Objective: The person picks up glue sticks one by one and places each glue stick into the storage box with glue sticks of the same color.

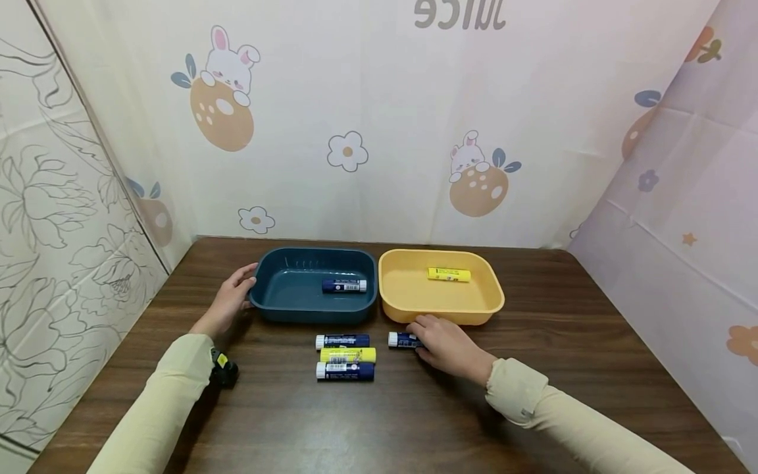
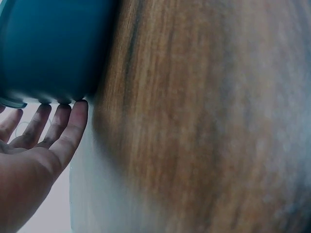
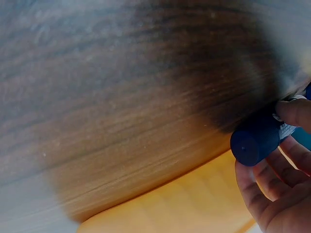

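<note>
My left hand [image 1: 227,299] touches the left side of the dark teal tray [image 1: 314,316], with its fingertips [image 2: 80,109] against the wall. A navy glue stick [image 1: 344,286] lies inside that tray. Just in front of the yellow tray [image 1: 438,316], my right hand [image 1: 444,345] holds a navy glue stick with a white cap [image 1: 393,339] between thumb and fingers. To its left lie a navy glue stick [image 1: 346,340], a yellow glue stick [image 1: 349,355] and another navy glue stick [image 1: 349,371], side by side. One yellow glue stick [image 1: 449,274] rests in the yellow tray.
Both trays stand next to each other near the back of the brown wooden table [image 1: 284,421]. Behind them hangs a patterned curtain [image 1: 355,197]. A small black device [image 1: 224,370] with a yellow mark sits by the left wrist.
</note>
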{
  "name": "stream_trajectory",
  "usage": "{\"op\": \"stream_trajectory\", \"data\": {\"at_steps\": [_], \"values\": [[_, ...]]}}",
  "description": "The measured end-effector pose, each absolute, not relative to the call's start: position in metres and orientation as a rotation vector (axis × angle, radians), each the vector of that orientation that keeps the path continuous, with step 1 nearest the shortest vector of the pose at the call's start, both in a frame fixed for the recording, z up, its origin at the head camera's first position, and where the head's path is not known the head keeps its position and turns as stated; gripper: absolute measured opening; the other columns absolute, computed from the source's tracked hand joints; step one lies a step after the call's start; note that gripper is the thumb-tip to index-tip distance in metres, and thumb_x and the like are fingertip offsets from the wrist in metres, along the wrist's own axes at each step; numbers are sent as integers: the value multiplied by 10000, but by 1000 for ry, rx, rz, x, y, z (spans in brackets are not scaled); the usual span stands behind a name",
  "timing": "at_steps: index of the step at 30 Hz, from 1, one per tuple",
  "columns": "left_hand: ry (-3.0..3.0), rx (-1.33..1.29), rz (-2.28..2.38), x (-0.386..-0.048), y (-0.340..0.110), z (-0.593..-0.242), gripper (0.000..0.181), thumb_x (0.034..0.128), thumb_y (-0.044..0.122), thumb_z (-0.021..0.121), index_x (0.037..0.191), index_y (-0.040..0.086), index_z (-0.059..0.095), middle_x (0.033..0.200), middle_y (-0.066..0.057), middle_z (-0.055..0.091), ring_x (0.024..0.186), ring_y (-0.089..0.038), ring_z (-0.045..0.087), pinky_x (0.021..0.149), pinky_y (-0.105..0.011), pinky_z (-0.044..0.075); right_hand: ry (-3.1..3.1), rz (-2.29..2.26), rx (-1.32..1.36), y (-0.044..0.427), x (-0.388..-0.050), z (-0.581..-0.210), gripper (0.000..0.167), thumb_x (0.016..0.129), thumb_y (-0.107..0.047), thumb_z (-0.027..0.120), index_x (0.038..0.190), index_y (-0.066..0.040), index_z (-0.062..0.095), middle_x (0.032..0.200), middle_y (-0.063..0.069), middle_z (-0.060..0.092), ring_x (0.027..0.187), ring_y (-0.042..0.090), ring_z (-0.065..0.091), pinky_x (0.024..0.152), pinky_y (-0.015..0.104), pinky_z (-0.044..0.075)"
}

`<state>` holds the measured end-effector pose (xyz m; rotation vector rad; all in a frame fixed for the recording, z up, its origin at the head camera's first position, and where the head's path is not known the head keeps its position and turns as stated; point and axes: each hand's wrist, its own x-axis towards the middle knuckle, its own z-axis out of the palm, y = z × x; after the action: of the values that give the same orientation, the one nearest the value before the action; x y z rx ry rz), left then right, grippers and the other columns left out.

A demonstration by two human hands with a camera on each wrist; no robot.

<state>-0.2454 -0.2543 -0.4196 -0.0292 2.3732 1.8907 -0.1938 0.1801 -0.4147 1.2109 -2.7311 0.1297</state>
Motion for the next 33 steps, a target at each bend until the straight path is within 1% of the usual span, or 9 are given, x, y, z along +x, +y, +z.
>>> {"op": "stream_trajectory", "data": {"at_steps": [5, 14, 22, 28, 33], "values": [[2372, -35, 1888, -246, -255, -421, 509, 1058, 246, 290, 1530, 96, 175, 1491, -255, 217, 1270, -384, 338, 991, -522, 388, -2752, 148, 1212, 180, -194, -413, 324, 799, -134, 758, 1097, -85, 640, 989, 4, 601, 889, 134, 563, 805, 332, 508], [2360, -31, 1901, -247, -256, -421, 508, 1058, 244, 290, 1530, 95, 174, 1491, -254, 211, 1270, -389, 334, 992, -534, 381, -2756, 149, 1232, 176, -191, -403, 312, 807, -125, 746, 1098, -85, 639, 988, -6, 598, 876, 120, 555, 802, 320, 511], [2360, -30, 1907, -248, -256, -421, 509, 1057, 243, 292, 1529, 91, 176, 1490, -257, 215, 1265, -393, 339, 991, -538, 377, -2748, 146, 1254, 168, -190, -387, 305, 806, -131, 756, 1084, -102, 634, 984, -15, 600, 875, 123, 543, 782, 313, 508], [2362, -29, 1905, -248, -257, -421, 509, 1057, 248, 293, 1528, 93, 179, 1495, -256, 212, 1270, -396, 340, 990, -533, 382, -2757, 144, 1260, 161, -190, -377, 292, 806, -139, 761, 1070, -107, 640, 956, -19, 598, 838, 126, 528, 749, 310, 507], [2369, -43, 1896, -247, -256, -421, 510, 1056, 261, 303, 1524, 91, 194, 1498, -245, 221, 1266, -387, 347, 978, -506, 408, -2761, 144, 1254, 155, -190, -368, 326, 801, -146, 770, 1098, -101, 644, 945, -18, 602, 820, 123, 523, 751, 304, 506]]}}
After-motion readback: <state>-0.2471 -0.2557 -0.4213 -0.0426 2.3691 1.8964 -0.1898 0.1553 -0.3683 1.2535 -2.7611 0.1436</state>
